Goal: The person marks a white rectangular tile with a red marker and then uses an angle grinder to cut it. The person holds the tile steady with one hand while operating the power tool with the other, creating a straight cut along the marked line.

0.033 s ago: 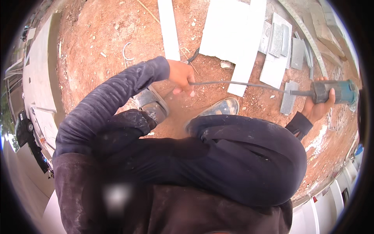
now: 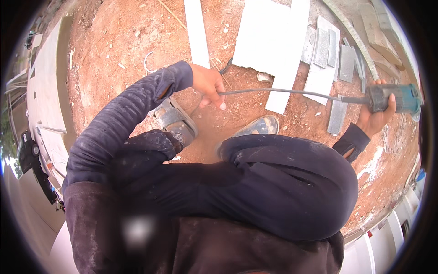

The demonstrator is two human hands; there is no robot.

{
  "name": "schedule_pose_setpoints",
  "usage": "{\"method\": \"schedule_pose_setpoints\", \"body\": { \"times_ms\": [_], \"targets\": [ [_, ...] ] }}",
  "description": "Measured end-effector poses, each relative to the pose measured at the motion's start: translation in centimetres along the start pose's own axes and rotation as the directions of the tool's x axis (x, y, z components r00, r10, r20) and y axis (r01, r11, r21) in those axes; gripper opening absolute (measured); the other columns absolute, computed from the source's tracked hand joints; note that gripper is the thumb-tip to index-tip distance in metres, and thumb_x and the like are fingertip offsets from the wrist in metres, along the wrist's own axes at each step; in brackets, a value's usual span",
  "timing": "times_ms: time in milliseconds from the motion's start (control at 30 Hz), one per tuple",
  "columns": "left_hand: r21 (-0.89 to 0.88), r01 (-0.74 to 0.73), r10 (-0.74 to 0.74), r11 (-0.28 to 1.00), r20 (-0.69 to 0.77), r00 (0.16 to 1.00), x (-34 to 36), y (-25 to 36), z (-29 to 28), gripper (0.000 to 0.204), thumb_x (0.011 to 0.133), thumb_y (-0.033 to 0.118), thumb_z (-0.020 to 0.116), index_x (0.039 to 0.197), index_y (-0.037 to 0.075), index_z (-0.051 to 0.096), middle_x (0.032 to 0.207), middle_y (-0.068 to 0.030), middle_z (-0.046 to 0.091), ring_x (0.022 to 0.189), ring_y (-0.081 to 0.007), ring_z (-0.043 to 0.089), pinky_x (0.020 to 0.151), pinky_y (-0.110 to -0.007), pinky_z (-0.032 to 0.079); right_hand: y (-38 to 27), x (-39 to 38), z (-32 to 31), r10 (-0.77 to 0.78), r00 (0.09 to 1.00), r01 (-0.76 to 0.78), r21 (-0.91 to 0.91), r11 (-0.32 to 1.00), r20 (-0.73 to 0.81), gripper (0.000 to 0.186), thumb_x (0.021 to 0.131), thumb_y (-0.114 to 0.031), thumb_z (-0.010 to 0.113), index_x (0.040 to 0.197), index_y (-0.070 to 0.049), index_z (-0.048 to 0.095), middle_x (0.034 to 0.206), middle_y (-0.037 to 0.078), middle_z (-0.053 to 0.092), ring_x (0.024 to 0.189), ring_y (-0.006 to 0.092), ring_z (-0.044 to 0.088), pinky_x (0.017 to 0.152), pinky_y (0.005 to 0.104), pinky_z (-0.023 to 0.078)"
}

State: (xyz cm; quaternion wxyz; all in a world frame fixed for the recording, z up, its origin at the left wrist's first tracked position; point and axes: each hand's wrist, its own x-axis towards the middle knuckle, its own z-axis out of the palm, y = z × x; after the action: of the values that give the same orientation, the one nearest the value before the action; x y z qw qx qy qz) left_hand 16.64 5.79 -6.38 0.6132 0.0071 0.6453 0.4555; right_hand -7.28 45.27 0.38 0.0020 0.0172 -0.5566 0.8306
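Observation:
My right hand point(image 2: 370, 121) is wrapped round the body of a corded power tool point(image 2: 388, 97) with a black rear and a teal end. The tool is held off the ground at the far right; its working end lies against the dark rim of the view, so its exact kind is hidden. From its rear a black power cord point(image 2: 283, 91) runs leftward, nearly taut, to my left hand point(image 2: 208, 86). The left fingers are closed on that cord, above the dirt between my sandalled feet and a long white strip point(image 2: 197, 34).
White panels point(image 2: 262, 39) lie on the reddish dirt ahead. Right of them are several grey offcut pieces point(image 2: 337, 116) and a white slab point(image 2: 319, 84). A pale curved edging point(image 2: 360, 41) bends along the upper right. A pale board point(image 2: 48, 82) stands at the left.
My left hand has moved slightly left with the cord. The tool in my right hand has risen a little in the picture, and the cord has shifted with it.

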Motion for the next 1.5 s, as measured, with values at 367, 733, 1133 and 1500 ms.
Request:
{"method": "schedule_pose_setpoints", "body": {
  "times_ms": [367,733,1133,1500],
  "targets": [
    [-0.089,0.521,-0.428,0.849,-0.694,0.579,-25.8,-7.7,-11.1,0.031,0.072,0.029,0.085,0.088,0.007,0.069,0.073,-0.0005,0.064,0.059,-0.0102,0.059,0.052,-0.024,0.047,0.4,3.2,11.1,0.049,0.938,-0.068,0.043,0.997,0.344,0.038,0.086,-0.009,0.066,0.118,0.007,0.055,0.112,0.022,0.064,0.101,0.0291,0.067,0.088,0.0408,0.058],
    [0.342,-0.256,0.424,0.904,-0.65,0.63,-6.5,8.3,-6.8,0.076,0.089,0.061,0.062,0.122,-0.007,0.06,0.106,-0.0208,0.069,0.094,-0.0277,0.069,0.08,-0.037,0.055,6.0,-5.3,13.2,0.27,0.917,-0.274,-0.028,0.961,0.294,0.039,0.078,-0.014,0.074,0.109,0.004,0.059,0.093,0.013,0.066,0.084,0.0202,0.066,0.073,0.0321,0.056],
    [-0.008,-0.848,0.415,0.53,-0.87,0.267,8.0,18.8,0.6,0.059,0.091,0.032,0.071,0.138,0.003,0.052,0.123,-0.0162,0.064,0.108,-0.0199,0.063,0.092,-0.035,0.049,4.6,-5.7,12.6,0.221,0.975,-0.221,0.005,0.975,0.029,0.042,0.08,-0.009,0.073,0.116,0.004,0.056,0.105,0.014,0.065,0.096,0.0258,0.068,0.085,0.0383,0.055],
    [-0.235,-0.652,0.309,0.721,-0.733,0.606,6.2,19.4,-0.9,0.063,0.092,0.051,0.065,0.117,-0.006,0.06,0.116,-0.0221,0.062,0.105,-0.0297,0.063,0.087,-0.037,0.049,9.3,-13.2,10.6,0.264,0.962,-0.268,-0.043,0.963,-0.072,0.051,0.08,-0.006,0.069,0.127,0.001,0.051,0.113,0.006,0.061,0.098,0.0145,0.062,0.083,0.0297,0.051]
  ]
}}
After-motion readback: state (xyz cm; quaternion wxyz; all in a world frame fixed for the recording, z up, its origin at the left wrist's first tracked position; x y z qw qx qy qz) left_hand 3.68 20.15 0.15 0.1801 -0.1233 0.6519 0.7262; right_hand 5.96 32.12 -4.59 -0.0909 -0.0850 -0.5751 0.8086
